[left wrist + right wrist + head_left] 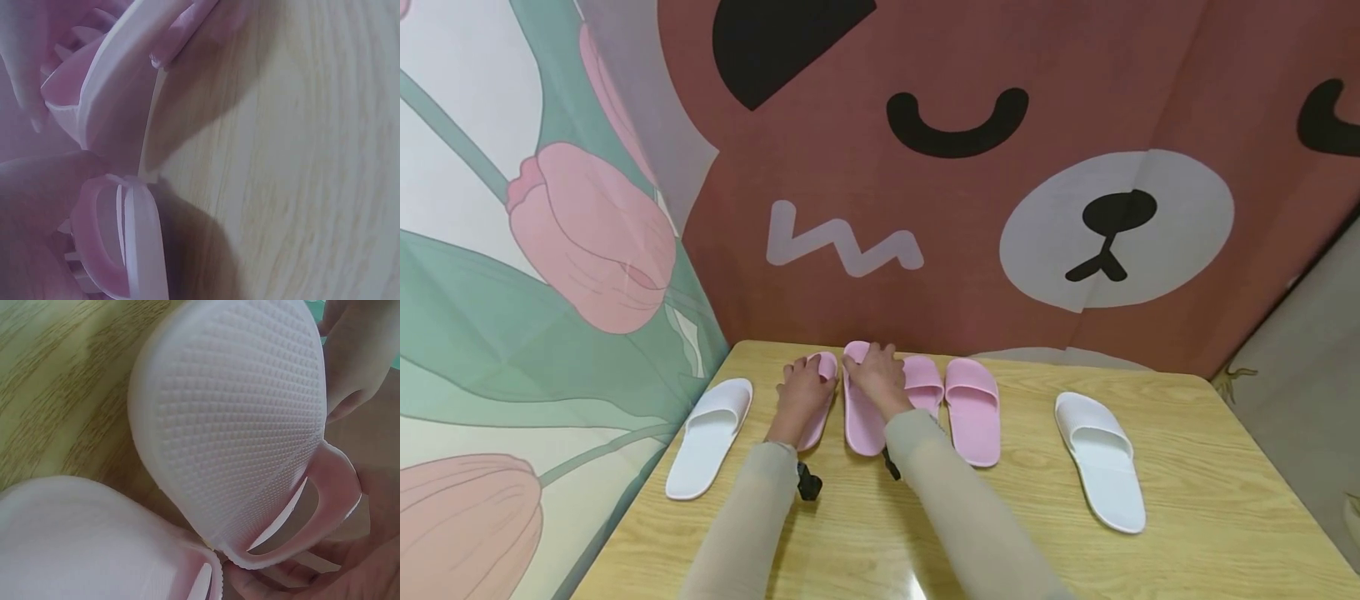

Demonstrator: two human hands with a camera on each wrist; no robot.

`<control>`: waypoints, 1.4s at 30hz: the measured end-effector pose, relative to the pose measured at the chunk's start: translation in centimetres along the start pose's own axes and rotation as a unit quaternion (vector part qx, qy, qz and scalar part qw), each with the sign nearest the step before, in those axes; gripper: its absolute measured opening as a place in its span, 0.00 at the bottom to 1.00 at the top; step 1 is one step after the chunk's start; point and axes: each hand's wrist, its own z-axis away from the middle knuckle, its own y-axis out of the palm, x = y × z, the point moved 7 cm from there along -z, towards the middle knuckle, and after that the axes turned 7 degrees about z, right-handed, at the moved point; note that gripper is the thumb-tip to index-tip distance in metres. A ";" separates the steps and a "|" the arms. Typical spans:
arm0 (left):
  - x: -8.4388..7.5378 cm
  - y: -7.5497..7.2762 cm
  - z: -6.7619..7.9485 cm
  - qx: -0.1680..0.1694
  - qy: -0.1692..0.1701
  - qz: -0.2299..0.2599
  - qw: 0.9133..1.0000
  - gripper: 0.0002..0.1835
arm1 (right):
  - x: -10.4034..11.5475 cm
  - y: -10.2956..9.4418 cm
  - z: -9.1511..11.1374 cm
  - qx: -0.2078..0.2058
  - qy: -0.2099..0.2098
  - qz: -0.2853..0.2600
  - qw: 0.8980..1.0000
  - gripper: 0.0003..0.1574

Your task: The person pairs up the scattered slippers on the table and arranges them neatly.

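Note:
Side by side near the back edge of the table stand two pink slippers, each with a hand at its strap. My left hand (803,390) grips the left pink slipper (817,423) over its strap. In the right hand (880,377) is the second pink slipper (862,427), held near the toe. The right wrist view shows that slipper's dotted footbed (244,394), with fingers curled at the strap (334,500). Directly right of the right hand lie two more pink slippers, one (924,379) partly behind the wrist, the other (973,412) fully visible.
A white slipper (709,442) lies at the table's left edge and another white slipper (1101,467) lies to the right. Behind the wooden table (1210,483) hangs a backdrop with a bear face (962,208); a tulip-patterned cloth (587,242) covers the left side.

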 end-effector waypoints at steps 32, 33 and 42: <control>0.8 -0.2 0.3 -0.009 0.003 0.000 1.000 0.37 | 0.4 2.3 0.1 0.012 -0.005 0.004 1.000 0.46; 0.8 -0.2 0.2 -0.010 0.003 -0.002 1.000 0.37 | 0.4 2.3 0.1 0.013 -0.005 0.002 1.000 0.45; 0.8 -0.4 0.3 -0.009 0.009 -0.008 1.000 0.37 | 0.8 2.9 -0.2 0.026 -0.029 0.047 0.998 0.38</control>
